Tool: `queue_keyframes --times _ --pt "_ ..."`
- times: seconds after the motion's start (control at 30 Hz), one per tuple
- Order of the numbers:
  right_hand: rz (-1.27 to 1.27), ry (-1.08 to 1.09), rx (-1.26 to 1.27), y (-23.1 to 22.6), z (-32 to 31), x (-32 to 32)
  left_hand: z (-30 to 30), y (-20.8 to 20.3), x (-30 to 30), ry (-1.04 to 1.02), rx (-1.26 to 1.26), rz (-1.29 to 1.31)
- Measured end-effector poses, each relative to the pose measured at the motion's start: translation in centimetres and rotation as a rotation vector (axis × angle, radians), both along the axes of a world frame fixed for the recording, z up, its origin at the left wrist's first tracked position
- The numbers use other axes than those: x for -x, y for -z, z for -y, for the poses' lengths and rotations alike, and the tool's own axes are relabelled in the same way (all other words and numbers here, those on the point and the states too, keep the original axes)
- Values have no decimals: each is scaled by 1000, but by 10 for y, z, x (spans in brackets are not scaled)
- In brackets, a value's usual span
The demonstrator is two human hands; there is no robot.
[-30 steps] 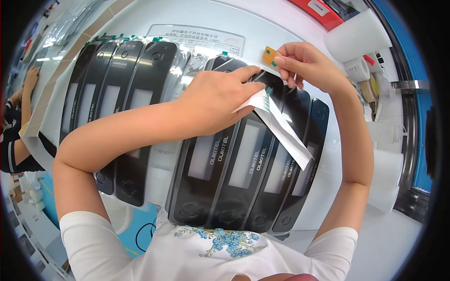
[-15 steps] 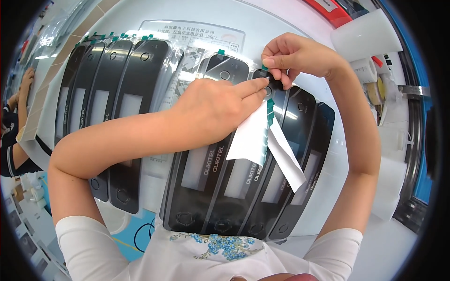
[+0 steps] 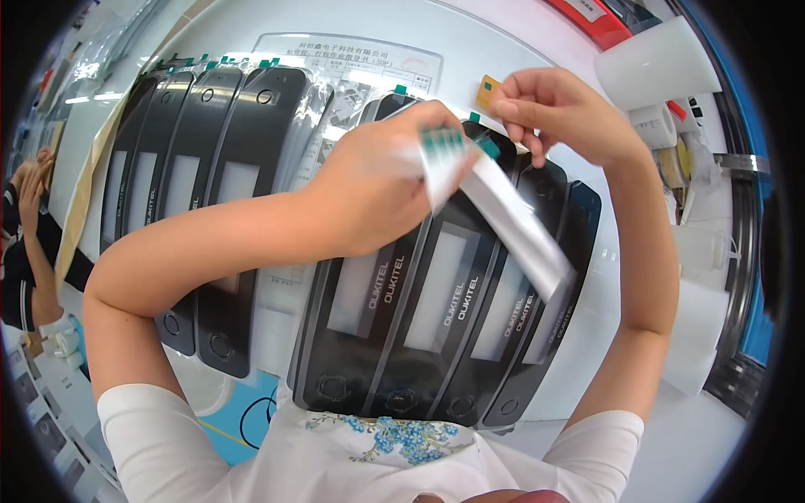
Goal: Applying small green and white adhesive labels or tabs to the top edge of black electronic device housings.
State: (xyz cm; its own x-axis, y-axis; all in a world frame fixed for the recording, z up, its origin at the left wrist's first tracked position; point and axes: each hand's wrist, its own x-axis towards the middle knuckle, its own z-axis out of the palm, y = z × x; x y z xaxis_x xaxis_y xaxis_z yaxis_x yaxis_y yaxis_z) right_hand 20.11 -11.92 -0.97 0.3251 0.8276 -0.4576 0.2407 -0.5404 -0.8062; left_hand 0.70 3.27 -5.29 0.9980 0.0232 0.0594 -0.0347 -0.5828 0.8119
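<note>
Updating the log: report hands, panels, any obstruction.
Left hand holds white paper. Right hand holds yellow card. Black panels side by side, partly covered by left hand and paper.

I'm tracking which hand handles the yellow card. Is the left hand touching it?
Apart: the head view shows the left hand below and left of the yellow card, with pale table visible between.

both elbows (image 3: 113,293) bent; left hand (image 3: 373,184) partly blurred; right hand (image 3: 574,117) higher, fingers (image 3: 521,109) pinched

Glossy black panels (image 3: 415,369) (seemingly plastic)
</note>
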Motion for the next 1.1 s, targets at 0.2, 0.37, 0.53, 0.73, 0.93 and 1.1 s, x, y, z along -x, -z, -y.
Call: queue_keyframes --times 0.2,0.37,0.53,0.73,0.93,1.1 --pt "52 -50 -293 -9 26 39 10 -3 0 24 378 7" --pt "-34 20 -299 -19 61 22 27 -3 -5 17 412 62" --pt "38 2 -255 -14 59 36 38 -2 -12 24 358 17" --pt "157 -26 -215 -12 77 2 42 5 -18 138 -120 259" --pt "187 -1 68 -4 59 -18 46 14 -31 263 -492 370" --pt "47 -62 114 5 48 -33 50 21 -33 265 -615 423"
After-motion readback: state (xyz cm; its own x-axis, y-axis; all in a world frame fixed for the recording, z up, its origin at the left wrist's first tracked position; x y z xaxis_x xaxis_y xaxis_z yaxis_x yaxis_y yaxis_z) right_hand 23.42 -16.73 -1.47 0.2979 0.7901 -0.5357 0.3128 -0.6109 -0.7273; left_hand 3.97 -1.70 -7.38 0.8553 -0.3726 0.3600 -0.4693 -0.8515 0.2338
